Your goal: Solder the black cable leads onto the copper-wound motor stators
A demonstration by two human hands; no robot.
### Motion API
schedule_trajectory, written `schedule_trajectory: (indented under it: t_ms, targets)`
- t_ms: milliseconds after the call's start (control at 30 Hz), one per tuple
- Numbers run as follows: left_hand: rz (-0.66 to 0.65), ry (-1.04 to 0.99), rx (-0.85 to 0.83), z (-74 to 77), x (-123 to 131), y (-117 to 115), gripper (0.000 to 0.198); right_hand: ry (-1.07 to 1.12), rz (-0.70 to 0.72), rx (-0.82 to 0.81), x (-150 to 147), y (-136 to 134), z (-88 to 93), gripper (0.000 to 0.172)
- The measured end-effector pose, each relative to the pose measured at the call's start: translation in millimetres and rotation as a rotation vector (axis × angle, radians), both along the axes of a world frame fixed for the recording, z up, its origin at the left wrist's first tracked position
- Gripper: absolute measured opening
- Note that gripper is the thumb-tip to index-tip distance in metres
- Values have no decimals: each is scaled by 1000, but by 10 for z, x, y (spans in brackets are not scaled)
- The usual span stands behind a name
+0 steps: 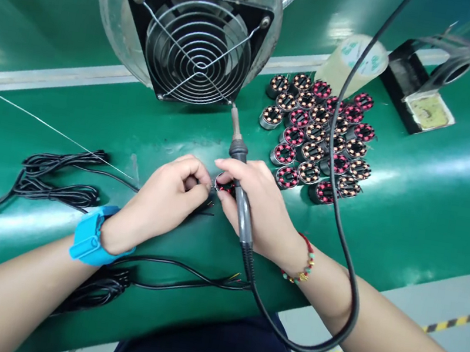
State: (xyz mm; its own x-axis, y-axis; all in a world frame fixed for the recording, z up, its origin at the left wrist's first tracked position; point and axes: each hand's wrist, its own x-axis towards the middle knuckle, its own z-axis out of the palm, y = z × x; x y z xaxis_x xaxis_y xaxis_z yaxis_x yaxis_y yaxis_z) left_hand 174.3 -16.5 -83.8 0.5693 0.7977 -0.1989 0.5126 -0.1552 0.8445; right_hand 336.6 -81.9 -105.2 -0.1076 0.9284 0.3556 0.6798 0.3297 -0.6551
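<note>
1. Grey soldering iron [244,207] is gripped by the right hand [267,210], mid-frame; a coil [224,185] is pinched there too.
2. The left hand [174,190] is closed; its contents cannot be told.
3. The fan [201,63] could be touched by the tip [234,115] if the iron is raised.
4. The tip is aimed upward, the long axis slanted toward lower right.

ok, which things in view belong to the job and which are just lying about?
Likely the job:
soldering iron, in the right hand
coil part, between right hand and left hand
grouped coil parts
black cables
iron stand
fan

Apparently incidental:
tape roll, behind the grouped coil parts
beaded bracelet, worn
</note>
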Motion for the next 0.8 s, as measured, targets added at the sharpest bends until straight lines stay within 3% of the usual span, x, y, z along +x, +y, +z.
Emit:
schedule_trajectory:
  t_ms: [167, 367, 533, 800]
  targets:
    - [-23, -23, -27, 7, -69, 38, 4, 8, -30, 32, -34, 19, -4, 30]
    - [-95, 125, -13, 86, -135, 91, 14, 200, -48, 105, 94, -99, 99, 29]
    - [-174, 201, -24, 88, -150, 121, 8, 391, -131, 240, 221, -197, 111, 18]
    - [-185, 214, -19, 78, -160, 129, 11, 399, -93, 258, 228, -220, 122, 15]
